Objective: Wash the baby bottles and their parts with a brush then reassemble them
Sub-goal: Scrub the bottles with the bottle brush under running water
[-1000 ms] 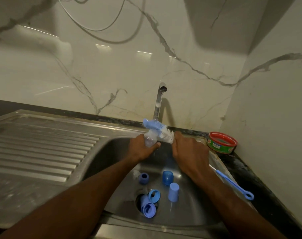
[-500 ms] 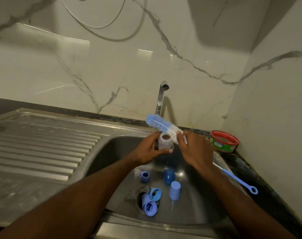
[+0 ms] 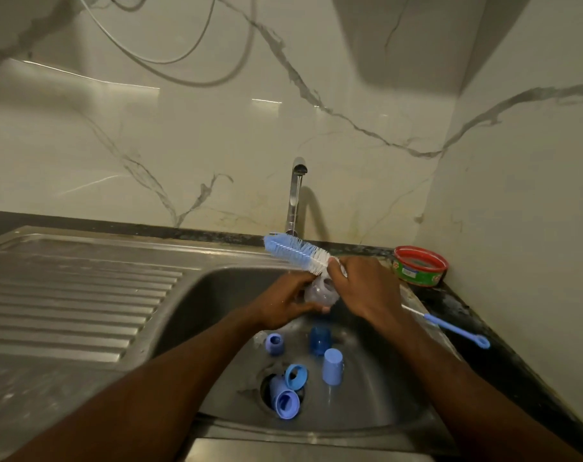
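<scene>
Over the steel sink (image 3: 216, 295) my left hand (image 3: 283, 305) grips a small clear baby bottle (image 3: 320, 293). My right hand (image 3: 363, 285) grips the handle of a blue and white bottle brush (image 3: 295, 250), whose bristle head points up and left, outside the bottle. Several blue bottle parts lie in the basin: a ring (image 3: 274, 343), a dark blue cap (image 3: 319, 340), a pale cap (image 3: 332, 366), and two collars (image 3: 291, 386) at the drain.
The tap (image 3: 295, 195) stands behind my hands with a thin stream of water. A ribbed drainboard (image 3: 66, 311) lies to the left. A red and green tub (image 3: 419, 265) and a thin blue nipple brush (image 3: 450, 328) sit on the dark counter at right.
The brush head has come away from the bottle's mouth and lifted up to the left. My left hand has turned the bottle and both hands have shifted slightly right.
</scene>
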The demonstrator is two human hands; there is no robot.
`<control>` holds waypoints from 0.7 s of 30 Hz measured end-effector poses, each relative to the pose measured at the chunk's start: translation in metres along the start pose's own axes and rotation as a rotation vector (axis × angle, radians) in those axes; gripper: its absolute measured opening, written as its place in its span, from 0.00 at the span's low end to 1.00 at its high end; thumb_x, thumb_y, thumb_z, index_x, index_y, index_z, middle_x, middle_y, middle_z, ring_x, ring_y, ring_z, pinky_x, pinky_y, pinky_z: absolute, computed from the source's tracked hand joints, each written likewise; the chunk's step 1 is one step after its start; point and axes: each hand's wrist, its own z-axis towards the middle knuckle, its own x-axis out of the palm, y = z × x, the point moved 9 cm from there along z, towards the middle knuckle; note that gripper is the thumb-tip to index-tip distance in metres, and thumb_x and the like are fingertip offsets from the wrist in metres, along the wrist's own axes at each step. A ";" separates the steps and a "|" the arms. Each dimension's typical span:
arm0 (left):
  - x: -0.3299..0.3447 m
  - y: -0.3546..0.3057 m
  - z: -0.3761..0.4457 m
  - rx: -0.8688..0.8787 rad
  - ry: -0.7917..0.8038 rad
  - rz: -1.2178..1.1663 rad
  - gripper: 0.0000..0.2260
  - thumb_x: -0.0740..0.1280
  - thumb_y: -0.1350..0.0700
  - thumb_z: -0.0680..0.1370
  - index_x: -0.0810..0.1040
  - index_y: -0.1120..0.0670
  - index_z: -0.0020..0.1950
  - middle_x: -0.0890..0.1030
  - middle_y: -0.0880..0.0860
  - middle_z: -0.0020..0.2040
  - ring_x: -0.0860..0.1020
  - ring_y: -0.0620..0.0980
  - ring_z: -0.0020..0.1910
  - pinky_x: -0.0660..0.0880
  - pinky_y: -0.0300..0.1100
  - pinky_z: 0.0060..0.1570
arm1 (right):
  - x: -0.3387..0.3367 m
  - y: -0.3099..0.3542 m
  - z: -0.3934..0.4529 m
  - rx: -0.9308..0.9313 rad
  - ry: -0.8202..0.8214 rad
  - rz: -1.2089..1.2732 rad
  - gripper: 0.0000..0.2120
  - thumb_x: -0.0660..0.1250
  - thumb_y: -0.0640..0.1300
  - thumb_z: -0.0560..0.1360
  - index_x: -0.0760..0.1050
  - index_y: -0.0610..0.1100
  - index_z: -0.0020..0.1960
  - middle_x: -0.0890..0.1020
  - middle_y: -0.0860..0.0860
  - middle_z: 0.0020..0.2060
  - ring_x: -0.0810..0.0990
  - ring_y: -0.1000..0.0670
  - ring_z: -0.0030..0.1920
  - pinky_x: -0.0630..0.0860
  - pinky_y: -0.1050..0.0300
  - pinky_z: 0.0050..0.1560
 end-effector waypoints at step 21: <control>-0.027 0.025 -0.004 -0.153 -0.175 -0.089 0.17 0.69 0.48 0.81 0.74 0.47 0.69 0.81 0.45 0.62 0.80 0.41 0.60 0.77 0.32 0.54 | -0.003 -0.021 0.000 0.063 -0.032 0.034 0.23 0.54 0.58 0.84 0.80 0.44 0.59 0.83 0.45 0.50 0.77 0.49 0.44 0.73 0.54 0.46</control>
